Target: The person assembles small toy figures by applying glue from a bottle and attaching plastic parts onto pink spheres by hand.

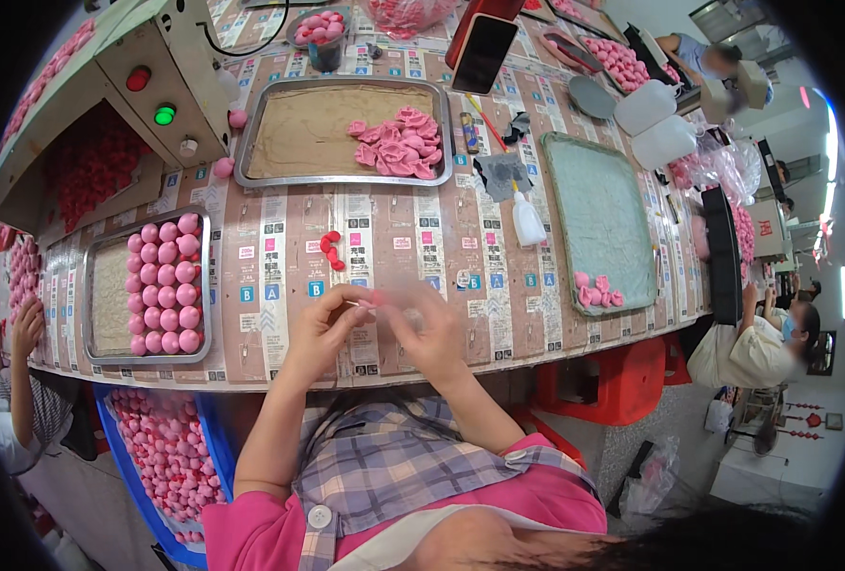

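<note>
Close to the table's front edge, my left hand (324, 330) and my right hand (426, 328) meet over a small pink-red piece (375, 301). Thumb and fingers of both hands are pinched around it; its shape is mostly hidden and partly smeared by motion. Just beyond my left hand lies a short curved row of red pieces (332, 251). A metal tray (244, 143) farther off carries a heap of pink petal-like pieces (402, 145) at its right end. To the left, another metal tray (89, 306) has rows of round pink balls (164, 285).
A greenish tray (601, 219) with several pink pieces stands at right, beside a white squeeze bottle (527, 221). A machine (147, 76) with lit buttons fills the left back. A blue crate (215, 447) of pink balls and a red stool (618, 383) are below the edge. Other people sit at both sides.
</note>
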The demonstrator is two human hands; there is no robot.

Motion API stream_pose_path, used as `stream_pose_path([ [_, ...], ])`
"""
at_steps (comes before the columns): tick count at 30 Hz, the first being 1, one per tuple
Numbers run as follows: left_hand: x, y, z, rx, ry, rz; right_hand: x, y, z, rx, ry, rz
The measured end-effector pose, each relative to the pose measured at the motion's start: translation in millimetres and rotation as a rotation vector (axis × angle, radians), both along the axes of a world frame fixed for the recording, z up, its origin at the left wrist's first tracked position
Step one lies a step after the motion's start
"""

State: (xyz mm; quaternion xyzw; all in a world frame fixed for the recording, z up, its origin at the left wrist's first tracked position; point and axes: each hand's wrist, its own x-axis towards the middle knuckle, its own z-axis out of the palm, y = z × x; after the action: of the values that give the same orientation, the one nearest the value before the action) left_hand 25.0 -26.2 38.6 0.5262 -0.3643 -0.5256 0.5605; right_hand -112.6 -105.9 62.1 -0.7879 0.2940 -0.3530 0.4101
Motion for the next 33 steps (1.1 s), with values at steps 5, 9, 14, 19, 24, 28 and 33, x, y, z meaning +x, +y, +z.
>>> stream_pose_path([
  [5,-3,10,-2,-0.029,0.161,0.048,3,14,-11,-0.13,-0.005,0.061],
  [9,-2,12,8,-0.049,0.198,0.161,4,19,-3,0.008,-0.063,0.089],
  [14,1,11,10,-0.023,0.261,0.19,-16,-1,-3,0.407,-0.104,0.137],
  [19,-4,14,3,-0.052,0.216,0.215,-6,12,2,0.489,-0.04,0.208],
  [24,-9,16,-2,-0.09,0.121,0.213,-1,12,2,0.21,0.068,0.155],
  [28,-13,15,2,-0.075,0.182,0.287,0,14,3,0.461,-0.015,0.094],
  [33,-20,14,-4,-0.074,0.26,0.32,-2,15,-9,0.844,-0.23,0.185],
])
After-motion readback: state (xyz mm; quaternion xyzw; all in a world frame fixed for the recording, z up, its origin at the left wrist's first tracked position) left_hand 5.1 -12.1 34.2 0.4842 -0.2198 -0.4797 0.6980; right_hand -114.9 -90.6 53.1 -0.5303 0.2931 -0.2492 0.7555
